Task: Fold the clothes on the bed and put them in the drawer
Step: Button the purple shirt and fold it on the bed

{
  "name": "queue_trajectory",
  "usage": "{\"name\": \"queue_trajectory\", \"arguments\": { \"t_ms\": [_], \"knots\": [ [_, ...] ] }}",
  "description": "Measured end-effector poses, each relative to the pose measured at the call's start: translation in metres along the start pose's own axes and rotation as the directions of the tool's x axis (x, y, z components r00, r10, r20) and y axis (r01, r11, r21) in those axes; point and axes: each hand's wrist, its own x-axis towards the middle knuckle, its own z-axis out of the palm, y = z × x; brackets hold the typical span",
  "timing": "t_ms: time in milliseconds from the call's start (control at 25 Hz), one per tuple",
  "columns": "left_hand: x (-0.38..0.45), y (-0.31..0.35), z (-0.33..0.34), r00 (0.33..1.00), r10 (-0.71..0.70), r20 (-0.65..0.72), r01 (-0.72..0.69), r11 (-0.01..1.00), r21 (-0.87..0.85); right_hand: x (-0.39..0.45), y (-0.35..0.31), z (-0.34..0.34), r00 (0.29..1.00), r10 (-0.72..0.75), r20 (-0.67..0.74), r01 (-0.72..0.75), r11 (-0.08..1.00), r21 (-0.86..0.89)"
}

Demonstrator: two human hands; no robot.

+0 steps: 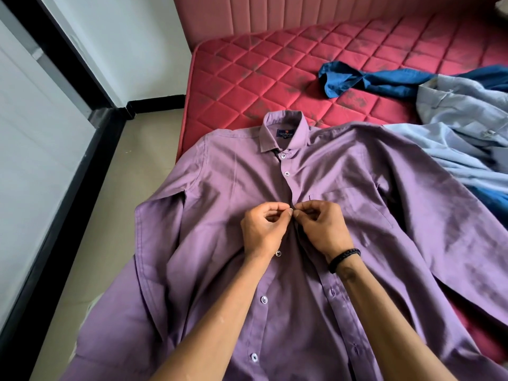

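A purple button-up shirt (343,188) lies face up on the red quilted mattress (261,78), collar toward the headboard. Its left sleeve hangs over the bed's left edge. The two top buttons are fastened; lower down the front is open. My left hand (264,226) pinches the left edge of the placket at chest height. My right hand (321,226), with a black bracelet on its wrist, pinches the right edge against it. The fingertips of both hands meet at the third button.
A light blue shirt (467,111) and a dark blue garment (371,81) lie crumpled at the right of the mattress. A pink padded headboard (302,12) stands behind. Tiled floor (118,204) and a white wall with black trim run along the left.
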Motion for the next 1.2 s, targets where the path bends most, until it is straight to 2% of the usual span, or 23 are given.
{"name": "queue_trajectory", "arguments": {
  "t_ms": [160, 440, 640, 800, 880, 960, 1040, 1200],
  "knots": [
    [0.002, -0.002, -0.001, 0.999, -0.05, -0.013, 0.049, 0.998, -0.044, -0.005, -0.005, 0.002, 0.997, 0.073, -0.008, -0.07, 0.975, 0.213],
    [0.004, -0.003, -0.003, 0.998, -0.043, 0.044, 0.043, 0.999, 0.004, -0.002, 0.001, -0.012, 0.985, 0.06, 0.164, -0.107, 0.95, 0.294],
    [0.011, 0.008, -0.008, 0.986, -0.121, 0.113, 0.106, 0.985, 0.134, -0.007, 0.005, 0.001, 1.0, -0.023, 0.013, 0.021, 0.99, 0.138],
    [0.015, 0.01, -0.008, 0.984, -0.129, 0.122, 0.113, 0.985, 0.131, -0.012, 0.004, 0.01, 0.994, 0.004, -0.112, 0.006, 0.996, 0.086],
    [0.014, 0.009, -0.007, 0.99, -0.116, 0.079, 0.106, 0.986, 0.129, -0.011, 0.001, 0.009, 0.995, 0.035, -0.094, -0.026, 0.994, 0.104],
    [0.011, 0.009, -0.005, 0.999, -0.025, 0.04, 0.018, 0.987, 0.162, -0.008, 0.0, 0.004, 0.997, 0.071, -0.011, -0.068, 0.985, 0.156],
    [0.007, 0.012, -0.003, 0.989, 0.134, 0.057, -0.144, 0.964, 0.225, -0.005, -0.003, 0.0, 0.994, 0.103, 0.035, -0.108, 0.972, 0.207],
    [0.005, 0.015, -0.009, 0.937, 0.315, 0.148, -0.341, 0.919, 0.199, -0.003, -0.011, 0.003, 0.993, 0.116, 0.017, -0.117, 0.989, 0.087]
  ]
}}
